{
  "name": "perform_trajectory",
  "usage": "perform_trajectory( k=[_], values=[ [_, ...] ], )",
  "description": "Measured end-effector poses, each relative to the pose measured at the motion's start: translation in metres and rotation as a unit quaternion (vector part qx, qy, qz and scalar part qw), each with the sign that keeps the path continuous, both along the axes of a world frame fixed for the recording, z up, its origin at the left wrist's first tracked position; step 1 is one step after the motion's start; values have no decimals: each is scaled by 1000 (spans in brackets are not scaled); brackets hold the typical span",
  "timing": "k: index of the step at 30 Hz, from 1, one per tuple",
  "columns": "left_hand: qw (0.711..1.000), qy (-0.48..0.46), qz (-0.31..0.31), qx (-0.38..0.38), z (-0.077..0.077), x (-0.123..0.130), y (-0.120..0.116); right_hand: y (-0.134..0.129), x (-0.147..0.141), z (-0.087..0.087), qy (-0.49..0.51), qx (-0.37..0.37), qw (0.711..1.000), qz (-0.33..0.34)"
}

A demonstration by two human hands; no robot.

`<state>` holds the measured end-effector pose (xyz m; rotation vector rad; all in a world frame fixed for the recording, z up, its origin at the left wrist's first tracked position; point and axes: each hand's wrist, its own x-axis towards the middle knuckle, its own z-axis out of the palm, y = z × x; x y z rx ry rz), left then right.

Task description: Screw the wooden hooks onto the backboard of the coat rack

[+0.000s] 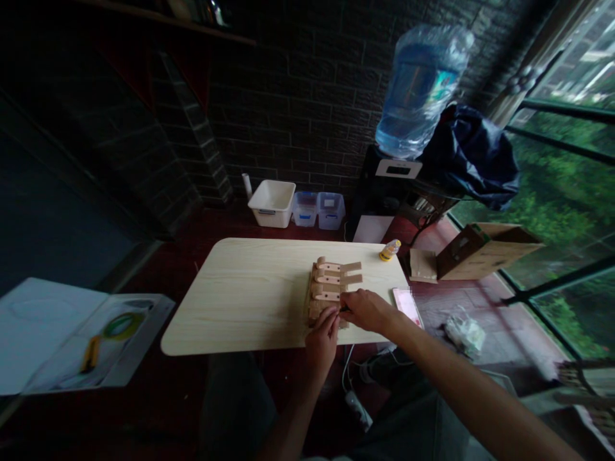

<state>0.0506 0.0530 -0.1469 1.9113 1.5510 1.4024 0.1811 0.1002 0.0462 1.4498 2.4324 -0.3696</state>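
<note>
On the pale wood-grain table (250,282) lies a brown block-like assembly (317,308), seemingly cardboard, with several light strips (329,280) laid across it. The strips have small dark holes, and two free ends stick out to the right. My left hand (323,339) is closed at the near end of the assembly, fingertips pressed together; what they pinch is hidden. From the right, my right hand (368,308) closes on a small dark object (344,309) beside the left fingertips. Its exact kind is too small to tell.
At the table's right lie a yellow-capped bottle (389,250) and a pink-screened phone or tablet (407,306). Beyond stand a white bin (273,203), clear tubs (318,210) and a water dispenser (384,192). An open white case (110,346) is at left, a cardboard box (480,253) at right.
</note>
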Motion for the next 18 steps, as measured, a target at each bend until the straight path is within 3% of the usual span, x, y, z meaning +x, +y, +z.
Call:
perform_trajectory(
  k=[12, 18],
  values=[
    [1000, -7, -5, -7, 0, 1, 0, 2, -4, 9, -17, 15, 998, 58],
    [1000, -16, -15, -4, 4, -1, -1, -2, -6, 2, -24, 32, 999, 27]
  ],
)
